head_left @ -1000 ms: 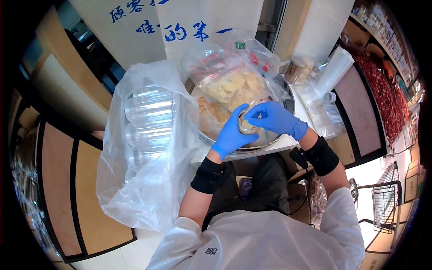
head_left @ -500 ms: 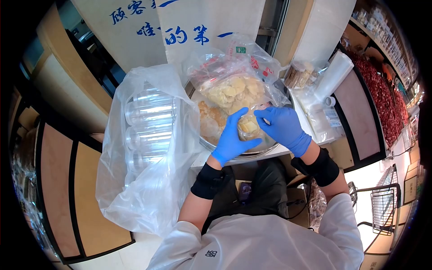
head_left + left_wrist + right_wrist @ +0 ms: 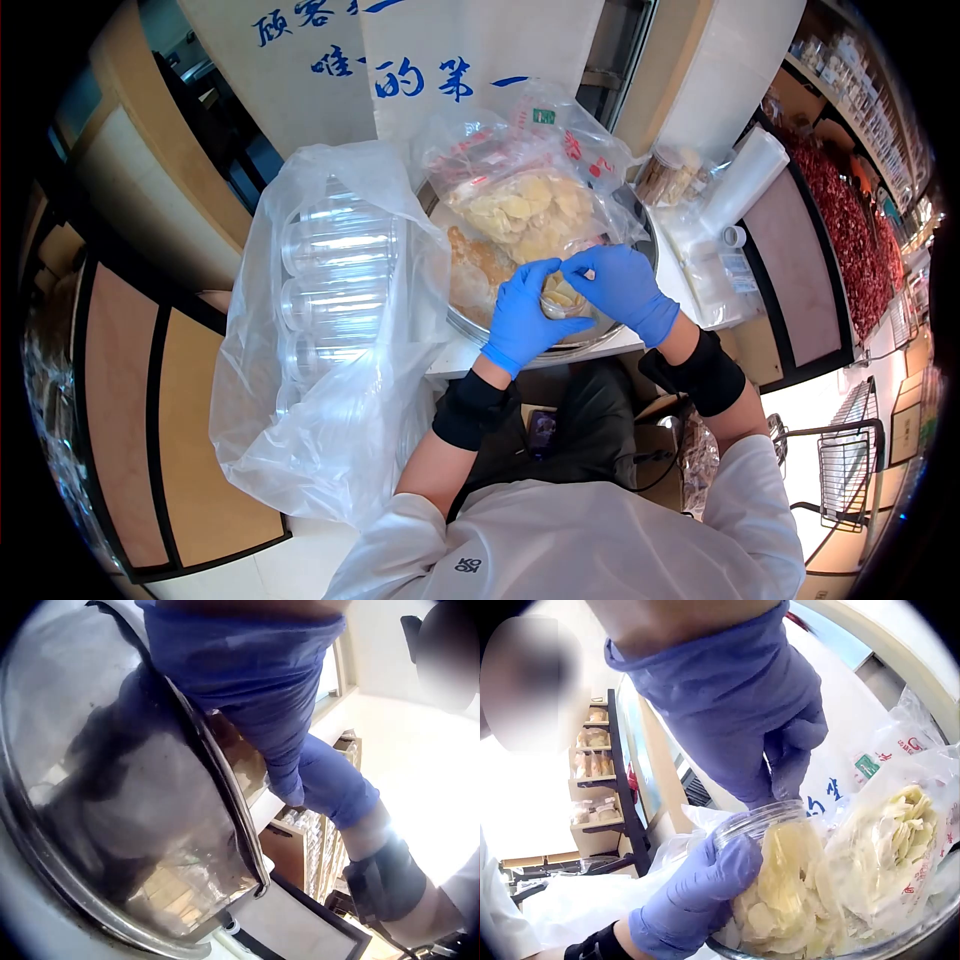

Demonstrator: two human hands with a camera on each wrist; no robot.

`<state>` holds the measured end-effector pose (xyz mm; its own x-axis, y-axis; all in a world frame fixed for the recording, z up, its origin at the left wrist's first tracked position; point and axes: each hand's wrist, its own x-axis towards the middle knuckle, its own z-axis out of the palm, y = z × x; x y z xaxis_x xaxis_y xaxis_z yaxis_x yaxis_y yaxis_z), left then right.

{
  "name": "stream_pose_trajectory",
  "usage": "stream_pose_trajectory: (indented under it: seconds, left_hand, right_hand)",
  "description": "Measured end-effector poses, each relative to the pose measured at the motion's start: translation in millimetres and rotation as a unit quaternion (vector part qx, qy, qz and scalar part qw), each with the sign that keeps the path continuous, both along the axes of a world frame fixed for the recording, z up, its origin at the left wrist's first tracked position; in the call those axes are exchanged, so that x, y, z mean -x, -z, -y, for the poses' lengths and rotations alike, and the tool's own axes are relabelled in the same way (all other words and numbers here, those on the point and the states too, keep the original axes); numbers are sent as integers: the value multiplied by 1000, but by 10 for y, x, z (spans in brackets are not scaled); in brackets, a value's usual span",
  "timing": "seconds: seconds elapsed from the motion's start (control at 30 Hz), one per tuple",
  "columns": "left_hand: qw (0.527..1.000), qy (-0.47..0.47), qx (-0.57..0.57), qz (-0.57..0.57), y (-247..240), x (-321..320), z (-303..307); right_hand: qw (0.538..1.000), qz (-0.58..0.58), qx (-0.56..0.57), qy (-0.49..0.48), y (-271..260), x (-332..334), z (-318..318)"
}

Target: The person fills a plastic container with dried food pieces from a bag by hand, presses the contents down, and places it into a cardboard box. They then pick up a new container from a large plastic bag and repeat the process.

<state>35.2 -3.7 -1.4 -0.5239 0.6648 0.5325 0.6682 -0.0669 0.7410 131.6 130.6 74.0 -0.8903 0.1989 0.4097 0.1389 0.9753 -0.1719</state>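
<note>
A clear jar (image 3: 784, 889) filled with pale yellow slices stands out in the right wrist view. My blue-gloved left hand (image 3: 528, 318) (image 3: 697, 896) grips the jar, its thumb near the threaded rim. The gloved right hand (image 3: 625, 293) (image 3: 739, 720) is at the jar's mouth with curled fingers, the tips touching or just over the rim; whether they pinch a slice is hidden. Behind the jar, a clear bag of pale slices (image 3: 525, 205) (image 3: 907, 832) with red print lies in a round metal tray (image 3: 652, 240), beside brownish pieces (image 3: 475, 270).
On the left is a big translucent bag (image 3: 330, 430) of empty clear jars (image 3: 345, 245). Right of the tray are a filled jar (image 3: 668, 175), a plastic roll (image 3: 748, 175) and flat plastic bags (image 3: 700, 275). A wire basket (image 3: 848, 460) is at the far right.
The right hand drew back from the jar's mouth, then returned close over it. Both hands and the jar now appear slightly lower and farther right in the head view.
</note>
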Motion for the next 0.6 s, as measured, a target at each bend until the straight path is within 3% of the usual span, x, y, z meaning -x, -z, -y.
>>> stream_pose_trajectory:
  seconds: [0.07,0.23,0.37,0.47,0.6]
  left_hand:
    - [1000,-22,7,-18,-5,-17,5]
    - [1000,-19,-9,12,20,-24,-23]
    - [999,-35,5,-1,36,-24,-47]
    - [999,-36,6,14,38,-32,-56]
    - [999,-48,-16,-13,38,-24,-56]
  right_hand:
    - [1000,-3,13,-2,35,20,-11]
    - [992,46,-117,-10,33,89,60]
    - [992,111,-50,23,-22,135,33]
    - [990,74,-116,-1,17,141,-2]
    - [999,20,-31,0,55,104,-21]
